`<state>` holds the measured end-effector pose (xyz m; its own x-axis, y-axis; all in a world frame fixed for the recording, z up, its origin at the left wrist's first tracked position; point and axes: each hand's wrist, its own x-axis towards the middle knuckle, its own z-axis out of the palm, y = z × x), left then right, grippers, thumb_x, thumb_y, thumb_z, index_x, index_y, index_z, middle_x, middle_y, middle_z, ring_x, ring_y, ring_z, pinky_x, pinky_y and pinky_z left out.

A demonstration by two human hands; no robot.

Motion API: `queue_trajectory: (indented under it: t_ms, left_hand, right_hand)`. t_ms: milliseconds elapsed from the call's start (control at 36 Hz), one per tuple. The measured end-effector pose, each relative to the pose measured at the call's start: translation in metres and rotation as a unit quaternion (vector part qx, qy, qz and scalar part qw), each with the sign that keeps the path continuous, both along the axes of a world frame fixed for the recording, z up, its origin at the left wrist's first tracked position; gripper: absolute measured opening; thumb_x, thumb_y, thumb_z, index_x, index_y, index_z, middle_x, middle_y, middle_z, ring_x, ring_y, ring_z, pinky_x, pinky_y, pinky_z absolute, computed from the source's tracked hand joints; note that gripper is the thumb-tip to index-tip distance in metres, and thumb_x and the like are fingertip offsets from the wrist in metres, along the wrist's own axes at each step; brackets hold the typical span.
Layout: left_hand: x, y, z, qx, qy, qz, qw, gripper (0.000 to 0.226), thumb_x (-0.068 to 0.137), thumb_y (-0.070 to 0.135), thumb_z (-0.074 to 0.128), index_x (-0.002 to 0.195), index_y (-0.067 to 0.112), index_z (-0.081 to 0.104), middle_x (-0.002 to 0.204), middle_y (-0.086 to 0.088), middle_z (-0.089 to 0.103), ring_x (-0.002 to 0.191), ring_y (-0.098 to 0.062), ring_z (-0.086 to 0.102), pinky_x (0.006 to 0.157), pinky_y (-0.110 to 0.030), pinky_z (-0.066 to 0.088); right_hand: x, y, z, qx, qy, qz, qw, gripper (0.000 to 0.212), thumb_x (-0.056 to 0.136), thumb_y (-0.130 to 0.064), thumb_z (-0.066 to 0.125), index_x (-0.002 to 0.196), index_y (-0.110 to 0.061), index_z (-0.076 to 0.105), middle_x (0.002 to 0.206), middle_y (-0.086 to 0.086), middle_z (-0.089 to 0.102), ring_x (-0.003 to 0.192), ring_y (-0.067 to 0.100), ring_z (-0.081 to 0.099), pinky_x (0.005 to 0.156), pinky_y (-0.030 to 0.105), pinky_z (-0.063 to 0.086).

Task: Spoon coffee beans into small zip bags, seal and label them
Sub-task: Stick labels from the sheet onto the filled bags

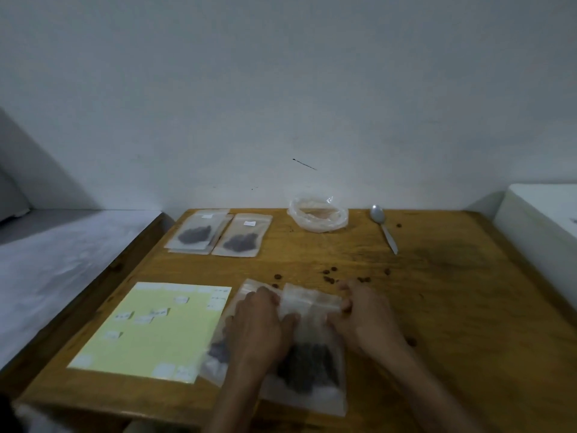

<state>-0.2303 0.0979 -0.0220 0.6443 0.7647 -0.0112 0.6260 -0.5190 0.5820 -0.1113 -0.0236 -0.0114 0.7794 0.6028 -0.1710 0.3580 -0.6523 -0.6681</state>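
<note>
A clear zip bag with dark coffee beans in its lower half lies flat at the table's front. My left hand and my right hand pinch its top strip from either end. A second bag with beans lies partly under my left hand. Two filled, labelled bags lie at the back left. A yellow label sheet with small white stickers sits at the front left. The metal spoon rests at the back right.
A crumpled clear plastic bag stands by the wall. Loose beans are scattered just beyond my hands. The wooden table meets a white box on the right and a lower grey surface on the left.
</note>
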Motion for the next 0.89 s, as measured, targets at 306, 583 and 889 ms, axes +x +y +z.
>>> queue_trajectory:
  t_ms: [306, 583, 889]
  left_hand:
    - [-0.027, -0.001, 0.037, -0.326, -0.318, 0.066, 0.888, 0.008, 0.09, 0.009, 0.068, 0.098, 0.007, 0.068, 0.083, -0.013, 0.076, 0.079, -0.027, 0.072, 0.071, -0.042, 0.056]
    - [-0.097, 0.037, 0.053, -0.331, -0.392, 0.178, 0.84, 0.023, 0.093, 0.027, 0.062, 0.093, 0.008, 0.075, 0.09, -0.009, 0.077, 0.084, -0.026, 0.075, 0.069, -0.044, 0.058]
    - [-0.164, 0.106, 0.036, -0.221, -0.423, 0.352, 0.805, 0.021, 0.097, 0.024, 0.061, 0.089, 0.007, 0.071, 0.08, -0.003, 0.078, 0.071, -0.018, 0.076, 0.061, -0.037, 0.055]
  right_hand:
    - [-0.003, 0.012, 0.025, 0.245, 0.294, -0.01, 0.924, 0.017, 0.091, -0.027, 0.067, 0.103, -0.018, 0.074, 0.097, 0.001, 0.077, 0.087, 0.016, 0.073, 0.069, 0.032, 0.057]
    - [-0.059, 0.1, 0.04, 0.249, 0.296, 0.126, 0.913, 0.018, 0.091, -0.023, 0.071, 0.084, -0.007, 0.075, 0.075, 0.006, 0.075, 0.067, 0.017, 0.067, 0.059, 0.029, 0.053]
    - [-0.082, 0.212, 0.0, 0.026, -0.071, 0.229, 0.97, 0.03, 0.09, -0.037, 0.067, 0.067, -0.017, 0.068, 0.07, -0.006, 0.07, 0.071, 0.016, 0.067, 0.072, 0.042, 0.06]
